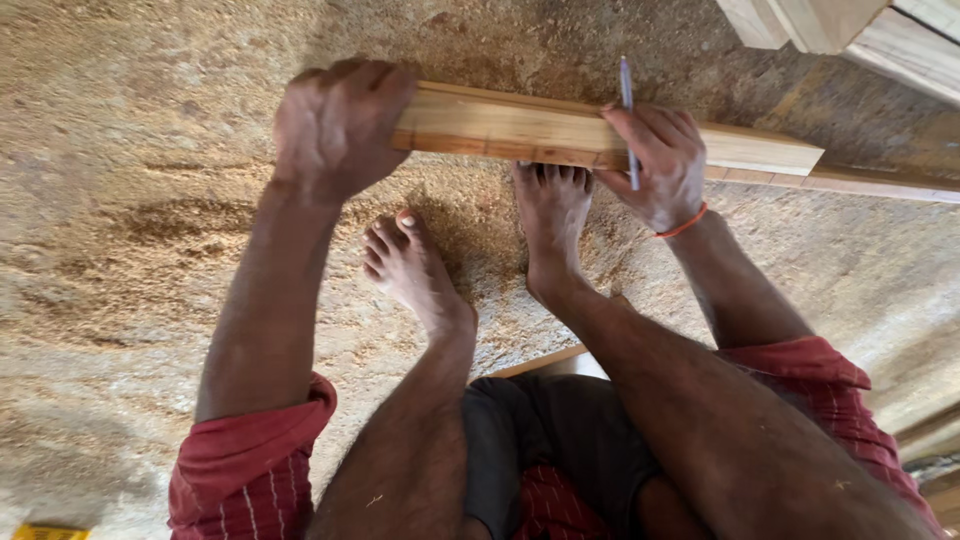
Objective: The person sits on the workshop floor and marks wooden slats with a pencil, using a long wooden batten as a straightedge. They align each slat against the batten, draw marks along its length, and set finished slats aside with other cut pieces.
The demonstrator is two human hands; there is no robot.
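A long pale wooden plank [520, 128] lies across the sawdust-covered floor in front of me. My left hand [335, 125] grips its left end, fingers wrapped over the top edge. My right hand [660, 160] rests on the plank further right and holds a thin blue-grey pen [628, 110] upright against the wood. An orange band circles my right wrist. My bare feet [545, 215] sit just under the plank, the right foot's toes touching its near edge.
Thick sawdust covers the floor [130, 250]. More pale planks [850, 30] are stacked at the top right, and another long strip [880, 185] runs behind the held plank. A small yellow object [40, 532] shows at the bottom left corner.
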